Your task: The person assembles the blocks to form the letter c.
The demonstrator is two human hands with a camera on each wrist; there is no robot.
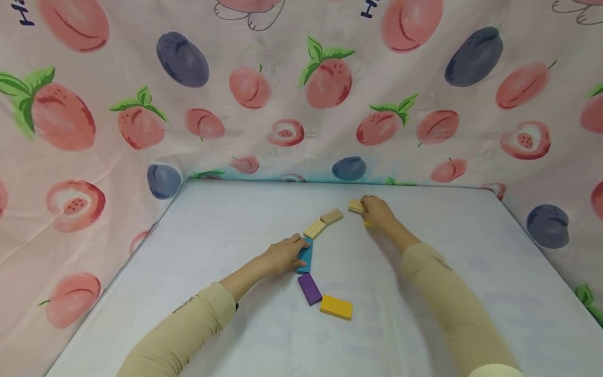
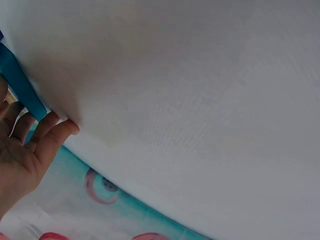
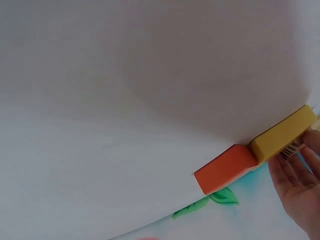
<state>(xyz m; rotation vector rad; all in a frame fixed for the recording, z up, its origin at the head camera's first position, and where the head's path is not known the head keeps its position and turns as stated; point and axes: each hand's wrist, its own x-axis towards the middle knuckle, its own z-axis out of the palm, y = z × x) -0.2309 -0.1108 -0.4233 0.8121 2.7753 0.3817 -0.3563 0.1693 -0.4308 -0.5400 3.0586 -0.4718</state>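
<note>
My left hand (image 1: 283, 255) holds the blue block (image 1: 305, 256) by its long side, thumb near one end and fingers near the other. The left wrist view shows that hand (image 2: 25, 155) at the edge of the blue block (image 2: 20, 82). At the back, my right hand (image 1: 377, 212) grips a ridged wooden block (image 1: 355, 206), which juts out to its left. Close beside those fingers is a yellow block (image 1: 368, 223), mostly hidden. In the right wrist view, this yellow block (image 3: 285, 131) meets an orange block (image 3: 226, 169), with the hand (image 3: 300, 192) just behind.
Two wooden blocks (image 1: 314, 229) curve away beyond the blue one, a gap before the right hand's block. Nearer me lie a purple block (image 1: 309, 289) and another yellow block (image 1: 336, 307). Fruit-printed cloth (image 1: 287, 104) rises behind the white table (image 1: 226, 209).
</note>
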